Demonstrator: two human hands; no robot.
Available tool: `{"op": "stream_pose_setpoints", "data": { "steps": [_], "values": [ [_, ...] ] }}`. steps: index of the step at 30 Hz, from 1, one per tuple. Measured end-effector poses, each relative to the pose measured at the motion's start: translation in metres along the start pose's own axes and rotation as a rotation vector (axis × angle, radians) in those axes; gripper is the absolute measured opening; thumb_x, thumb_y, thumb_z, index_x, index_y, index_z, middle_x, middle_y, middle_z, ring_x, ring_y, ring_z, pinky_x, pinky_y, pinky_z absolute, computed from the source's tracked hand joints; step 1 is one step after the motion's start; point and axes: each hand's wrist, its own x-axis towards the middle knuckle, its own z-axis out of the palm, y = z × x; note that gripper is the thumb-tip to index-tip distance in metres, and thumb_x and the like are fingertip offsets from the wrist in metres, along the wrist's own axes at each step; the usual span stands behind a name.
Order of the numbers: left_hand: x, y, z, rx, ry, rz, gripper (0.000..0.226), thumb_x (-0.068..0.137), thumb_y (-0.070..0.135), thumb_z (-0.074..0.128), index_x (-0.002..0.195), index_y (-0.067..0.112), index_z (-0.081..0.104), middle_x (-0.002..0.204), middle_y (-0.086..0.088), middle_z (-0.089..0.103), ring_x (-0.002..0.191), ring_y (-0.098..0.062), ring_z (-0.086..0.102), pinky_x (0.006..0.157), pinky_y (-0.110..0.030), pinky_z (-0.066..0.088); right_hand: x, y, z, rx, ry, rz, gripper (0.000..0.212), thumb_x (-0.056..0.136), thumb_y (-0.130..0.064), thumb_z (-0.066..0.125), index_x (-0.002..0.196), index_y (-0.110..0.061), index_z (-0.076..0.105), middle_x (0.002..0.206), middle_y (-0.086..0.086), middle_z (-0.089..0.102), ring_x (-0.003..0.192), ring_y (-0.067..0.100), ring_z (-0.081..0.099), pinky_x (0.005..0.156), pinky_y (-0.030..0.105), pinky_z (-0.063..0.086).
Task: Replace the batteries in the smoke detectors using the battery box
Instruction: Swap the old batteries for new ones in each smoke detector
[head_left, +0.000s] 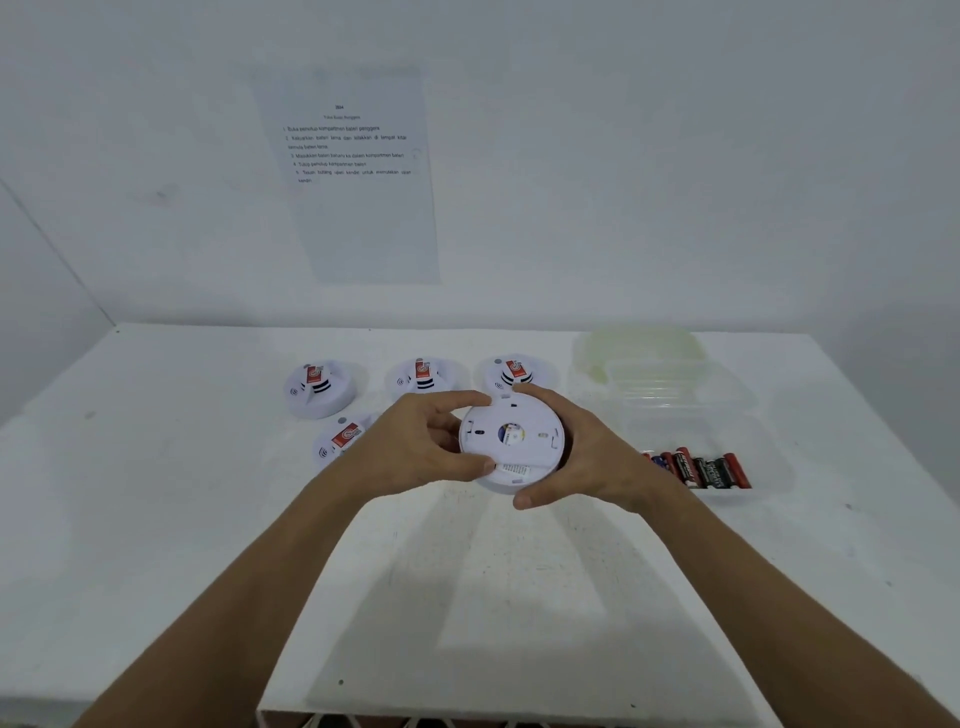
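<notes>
Both hands' fingers clamp the detector (511, 441) above the counter (156, 493): left hand (415, 447), right hand (582, 457).

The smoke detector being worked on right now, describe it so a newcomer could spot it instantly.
On the white table, in front of the row of detectors, both hands grip one round white smoke detector, left hand and right hand. It alone is lifted with its plain back showing; the others lie on the table with red labels up.

Head view – looks forward and down, close over the table (156, 519).
</notes>
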Motion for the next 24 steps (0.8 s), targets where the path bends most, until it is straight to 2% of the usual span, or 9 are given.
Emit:
{"op": "stream_pose_setpoints", "data": {
  "steps": [3, 7, 10, 11, 13, 16, 19, 21, 24],
  "values": [
    [0.005, 0.003, -0.006, 0.08, -0.074, -0.003, 0.071, 0.069, 0.017, 0.086, 0.133, 0.026, 0.056, 0.104, 0.001, 0.073, 0.084, -0.016, 0.073, 0.08, -0.033, 0.06, 0.002, 0.0, -0.002, -0.031, -0.002, -0.018, 0.094, 0.058, 0.007, 0.091, 0.137, -0.026, 0.05, 0.126, -0.005, 0.064, 0.116, 0.013, 0.061, 0.085, 0.03, 0.058],
    [0.009, 0.009, -0.006, 0.177, -0.042, 0.004, 0.07, 0.063, 0.026, 0.09, 0.126, 0.03, 0.061, 0.104, 0.007, 0.071, 0.075, -0.011, 0.073, 0.078, -0.033, 0.06, 0.004, 0.003, -0.003, -0.032, 0.011, -0.03, 0.096, 0.06, 0.008, 0.09, 0.139, -0.026, 0.048, 0.129, -0.004, 0.062, 0.119, 0.016, 0.06, 0.089, 0.039, 0.059],
    [0.009, 0.013, -0.001, 0.274, 0.002, 0.037, 0.058, 0.062, 0.029, 0.09, 0.113, 0.029, 0.063, 0.076, 0.024, 0.069, 0.058, -0.002, 0.066, 0.06, -0.018, 0.052, 0.004, 0.006, -0.004, -0.037, -0.014, -0.022, 0.098, 0.061, 0.009, 0.088, 0.142, -0.026, 0.044, 0.133, -0.003, 0.059, 0.122, 0.017, 0.059, 0.091, 0.041, 0.058],
    [0.009, 0.014, 0.0, 0.307, 0.009, 0.051, 0.056, 0.062, 0.029, 0.089, 0.111, 0.028, 0.062, 0.067, 0.026, 0.065, 0.054, -0.001, 0.063, 0.055, -0.014, 0.047, 0.004, 0.007, -0.004, -0.043, -0.029, -0.017, 0.099, 0.061, 0.007, 0.088, 0.142, -0.027, 0.042, 0.134, -0.003, 0.057, 0.123, 0.016, 0.058, 0.091, 0.042, 0.058],
    [0.01, 0.013, 0.003, 0.347, 0.019, 0.078, 0.055, 0.062, 0.029, 0.088, 0.11, 0.025, 0.061, 0.063, 0.021, 0.063, 0.053, -0.002, 0.063, 0.05, -0.01, 0.043, 0.003, 0.007, -0.005, -0.049, -0.056, -0.004, 0.102, 0.061, 0.005, 0.088, 0.143, -0.029, 0.038, 0.136, -0.004, 0.054, 0.124, 0.015, 0.057, 0.091, 0.042, 0.058],
    [0.011, 0.012, 0.005, 0.366, 0.014, 0.106, 0.056, 0.061, 0.029, 0.088, 0.109, 0.022, 0.06, 0.074, 0.012, 0.068, 0.057, -0.006, 0.065, 0.049, -0.012, 0.046, 0.003, 0.007, -0.007, -0.048, -0.061, -0.004, 0.104, 0.058, 0.007, 0.09, 0.142, -0.028, 0.039, 0.135, -0.005, 0.054, 0.123, 0.013, 0.057, 0.09, 0.037, 0.058],
    [0.015, 0.009, 0.007, 0.463, 0.03, 0.177, 0.061, 0.056, 0.04, 0.088, 0.106, 0.022, 0.059, 0.106, 0.014, 0.059, 0.072, -0.006, 0.065, 0.06, -0.014, 0.051, 0.003, 0.008, -0.008, -0.078, -0.032, -0.023, 0.103, 0.061, 0.005, 0.09, 0.144, -0.026, 0.039, 0.136, -0.005, 0.057, 0.125, 0.016, 0.056, 0.092, 0.039, 0.058],
    [0.017, 0.007, 0.007, 0.519, 0.042, 0.241, 0.061, 0.052, 0.051, 0.082, 0.101, 0.025, 0.057, 0.11, 0.019, 0.047, 0.079, -0.003, 0.058, 0.063, -0.01, 0.046, 0.004, 0.011, -0.007, -0.101, -0.012, -0.029, 0.102, 0.062, 0.002, 0.091, 0.145, -0.024, 0.038, 0.136, -0.004, 0.057, 0.126, 0.017, 0.056, 0.096, 0.038, 0.056],
    [0.017, 0.002, 0.006, 0.523, 0.08, 0.303, 0.061, 0.048, 0.059, 0.072, 0.095, 0.023, 0.057, 0.104, 0.015, 0.047, 0.08, -0.007, 0.054, 0.062, -0.011, 0.043, 0.003, 0.015, -0.009, -0.117, 0.013, -0.024, 0.099, 0.061, -0.001, 0.09, 0.143, -0.025, 0.04, 0.134, -0.004, 0.057, 0.123, 0.014, 0.057, 0.096, 0.034, 0.055]
  ]
}}
